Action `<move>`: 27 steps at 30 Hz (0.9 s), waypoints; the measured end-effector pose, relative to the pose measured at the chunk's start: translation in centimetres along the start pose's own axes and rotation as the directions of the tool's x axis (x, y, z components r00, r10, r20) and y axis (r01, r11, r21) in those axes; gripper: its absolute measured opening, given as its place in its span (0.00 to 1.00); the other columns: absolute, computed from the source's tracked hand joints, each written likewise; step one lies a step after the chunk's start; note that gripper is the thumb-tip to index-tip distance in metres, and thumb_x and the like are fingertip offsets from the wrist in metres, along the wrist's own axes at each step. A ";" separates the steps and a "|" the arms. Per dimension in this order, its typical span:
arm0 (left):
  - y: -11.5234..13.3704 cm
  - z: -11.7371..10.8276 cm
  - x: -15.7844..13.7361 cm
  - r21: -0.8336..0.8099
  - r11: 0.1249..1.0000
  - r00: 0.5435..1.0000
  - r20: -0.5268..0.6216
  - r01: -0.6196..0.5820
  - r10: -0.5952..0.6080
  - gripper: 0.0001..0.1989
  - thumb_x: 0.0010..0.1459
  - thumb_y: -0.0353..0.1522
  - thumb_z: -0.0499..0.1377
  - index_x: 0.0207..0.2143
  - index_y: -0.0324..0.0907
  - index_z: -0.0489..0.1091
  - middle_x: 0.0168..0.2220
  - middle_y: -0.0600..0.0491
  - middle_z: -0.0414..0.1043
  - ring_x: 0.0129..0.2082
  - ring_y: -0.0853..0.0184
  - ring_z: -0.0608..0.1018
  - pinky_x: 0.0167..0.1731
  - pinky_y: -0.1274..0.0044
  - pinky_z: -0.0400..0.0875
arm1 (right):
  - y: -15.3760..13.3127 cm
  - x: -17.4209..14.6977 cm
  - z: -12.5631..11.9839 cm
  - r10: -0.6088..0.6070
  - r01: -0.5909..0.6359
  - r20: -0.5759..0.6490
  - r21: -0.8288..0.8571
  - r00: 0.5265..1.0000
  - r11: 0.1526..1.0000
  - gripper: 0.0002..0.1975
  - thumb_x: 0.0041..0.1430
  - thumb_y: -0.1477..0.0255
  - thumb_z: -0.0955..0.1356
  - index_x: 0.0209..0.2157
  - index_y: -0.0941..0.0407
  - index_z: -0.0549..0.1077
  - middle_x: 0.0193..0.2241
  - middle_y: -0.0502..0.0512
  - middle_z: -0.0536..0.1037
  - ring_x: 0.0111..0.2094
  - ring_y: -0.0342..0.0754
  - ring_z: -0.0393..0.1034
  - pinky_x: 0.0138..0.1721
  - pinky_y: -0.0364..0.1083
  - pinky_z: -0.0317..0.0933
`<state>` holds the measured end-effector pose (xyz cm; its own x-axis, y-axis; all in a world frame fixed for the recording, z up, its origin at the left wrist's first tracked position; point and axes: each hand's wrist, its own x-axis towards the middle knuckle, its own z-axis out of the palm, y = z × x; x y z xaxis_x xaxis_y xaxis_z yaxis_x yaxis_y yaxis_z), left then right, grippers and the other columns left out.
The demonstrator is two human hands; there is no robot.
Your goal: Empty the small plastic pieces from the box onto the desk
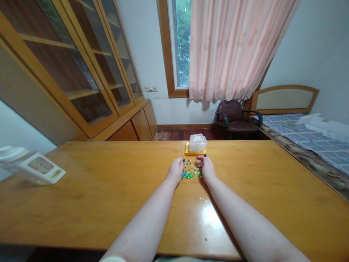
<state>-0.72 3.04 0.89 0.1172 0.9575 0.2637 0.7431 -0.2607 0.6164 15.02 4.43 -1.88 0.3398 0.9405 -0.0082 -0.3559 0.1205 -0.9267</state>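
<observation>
A loose pile of tiny colourful pieces [190, 174], mostly green with some blue, white, yellow and brown, lies on the wooden table. My left hand [175, 171] rests at the pile's left edge, its fingers curled together; whatever they hold, if anything, is hidden. On the right side of the pile, my right hand [208, 170] has its fingers apart and reaching inward over the pieces, with nothing visible in them. Just beyond both hands, clear plastic boxes [197, 143] sit on a flat yellow-orange object [187, 150].
A tilted-looking clear container with a white lid [32, 165] stands at the table's [109, 189] left end. A few stray bits [203, 199] lie nearer me. Beyond are a glass-door cabinet [120, 105], a brown armchair [231, 112] and a bed [313, 127].
</observation>
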 end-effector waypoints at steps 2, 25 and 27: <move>-0.6 -0.3 0.0 -0.063 0.998 0.999 -0.041 -0.006 0.003 0.11 0.61 0.31 0.45 0.31 0.40 0.64 0.31 0.52 0.67 0.33 0.67 0.70 0.35 0.77 0.63 | 0.0 0.0 0.0 0.009 -0.009 -0.001 0.001 1.000 1.000 0.16 0.50 0.58 0.64 0.28 0.57 0.72 0.28 0.54 0.76 0.23 0.43 0.67 0.22 0.41 0.57; 0.2 0.1 -1.2 0.421 0.907 0.930 0.333 0.000 -0.155 0.34 0.59 0.47 0.45 0.64 0.45 0.41 0.65 0.45 0.37 0.65 0.57 0.44 0.60 0.56 0.36 | 1.0 0.4 -0.1 -0.013 0.014 0.032 -0.029 0.999 0.999 0.20 0.49 0.53 0.65 0.29 0.56 0.72 0.29 0.54 0.76 0.27 0.45 0.69 0.28 0.43 0.61; 0.6 0.8 -1.1 0.370 0.924 0.936 0.350 -0.094 -0.045 0.33 0.59 0.46 0.47 0.63 0.44 0.45 0.65 0.45 0.41 0.64 0.59 0.46 0.61 0.59 0.37 | 1.3 0.3 0.0 -0.021 0.023 0.070 -0.021 0.997 1.000 0.21 0.48 0.51 0.66 0.30 0.56 0.73 0.31 0.54 0.76 0.33 0.48 0.71 0.35 0.45 0.63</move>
<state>0.06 1.91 0.37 0.3069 0.9509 -0.0409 0.9195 -0.2852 0.2706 14.61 4.86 -3.10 0.2854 0.9577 0.0381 -0.3298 0.1354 -0.9343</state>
